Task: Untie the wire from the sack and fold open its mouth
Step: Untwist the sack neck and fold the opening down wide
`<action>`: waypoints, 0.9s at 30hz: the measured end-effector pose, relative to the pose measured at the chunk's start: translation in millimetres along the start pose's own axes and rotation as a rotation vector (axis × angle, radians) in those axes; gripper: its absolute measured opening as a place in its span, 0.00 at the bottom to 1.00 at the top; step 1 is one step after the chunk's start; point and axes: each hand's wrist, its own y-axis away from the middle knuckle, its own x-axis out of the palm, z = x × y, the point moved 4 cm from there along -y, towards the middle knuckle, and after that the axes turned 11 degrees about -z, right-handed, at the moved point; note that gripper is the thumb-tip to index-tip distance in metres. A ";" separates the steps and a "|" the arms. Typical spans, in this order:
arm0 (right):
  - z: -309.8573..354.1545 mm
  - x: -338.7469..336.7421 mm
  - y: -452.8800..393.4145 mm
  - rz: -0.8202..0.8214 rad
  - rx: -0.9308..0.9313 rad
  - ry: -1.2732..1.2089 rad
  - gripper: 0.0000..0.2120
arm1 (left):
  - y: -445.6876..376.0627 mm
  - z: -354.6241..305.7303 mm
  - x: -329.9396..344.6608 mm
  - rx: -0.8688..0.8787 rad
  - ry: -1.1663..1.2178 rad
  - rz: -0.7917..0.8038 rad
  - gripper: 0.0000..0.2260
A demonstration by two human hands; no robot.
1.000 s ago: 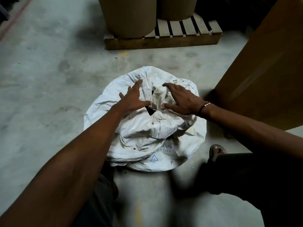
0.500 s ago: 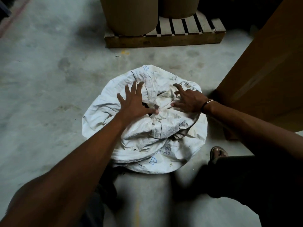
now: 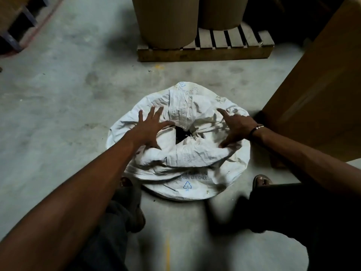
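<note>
A white woven sack (image 3: 187, 161) stands on the concrete floor between my feet, its top cloth rolled outward in crumpled folds. A small dark opening (image 3: 180, 133) shows at the centre of its mouth. My left hand (image 3: 150, 130) lies flat on the left side of the rolled cloth, fingers spread. On the right side my right hand (image 3: 234, 128) presses the fabric outward, fingers apart, thumb tucked into a fold. No wire is visible.
A wooden pallet (image 3: 205, 49) with two brown cylindrical drums (image 3: 166, 20) stands beyond the sack. A large brown box (image 3: 316, 90) rises close on the right. My sandalled feet (image 3: 261, 180) flank the sack. A dark rack (image 3: 13, 26) stands far left.
Both hands have slid apart from the centre of the mouth toward the sack's sides, spreading the cloth. The dark opening in the middle has grown wider.
</note>
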 end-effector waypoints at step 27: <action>75.5 -28.3 -13.9 -0.218 -0.471 -0.182 0.17 | -88.0 -30.6 -58.9 -0.017 0.602 -0.247 0.15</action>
